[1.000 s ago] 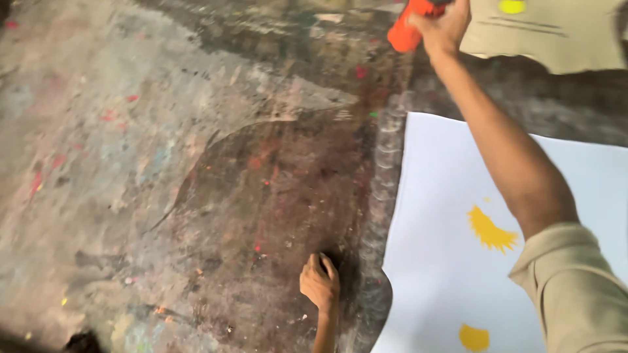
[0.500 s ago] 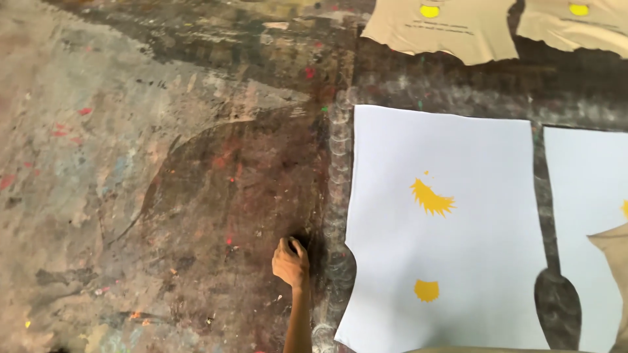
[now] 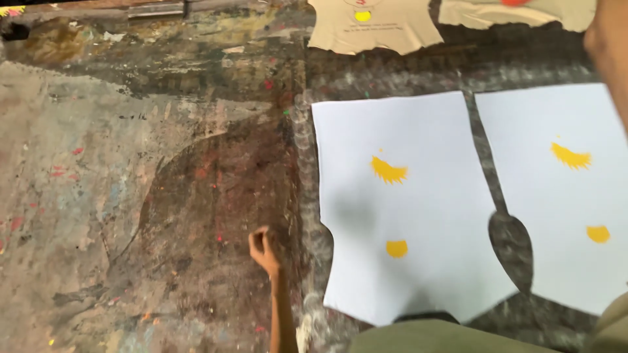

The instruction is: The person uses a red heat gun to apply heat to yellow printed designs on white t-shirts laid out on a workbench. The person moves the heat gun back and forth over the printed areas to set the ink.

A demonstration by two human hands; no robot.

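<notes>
My left hand (image 3: 265,252) rests on the dark, paint-stained table (image 3: 163,196), fingers curled with nothing visible in them. It sits just left of a white fabric piece (image 3: 418,196) printed with two yellow marks. A second white piece (image 3: 556,209) with the same yellow marks lies to its right. Only my right forearm (image 3: 608,59) shows, blurred at the top right edge, and the hand itself is out of frame.
Two tan fabric pieces (image 3: 373,29) (image 3: 523,16) lie at the table's far edge, one with a yellow dot, the other with an orange spot. A metal bar (image 3: 157,10) lies at the top left. Olive clothing (image 3: 445,336) fills the bottom edge.
My right hand, which reached to the far edge holding an orange thing, has left the view. The view has shifted right, showing the second white piece. My left hand stays on the table.
</notes>
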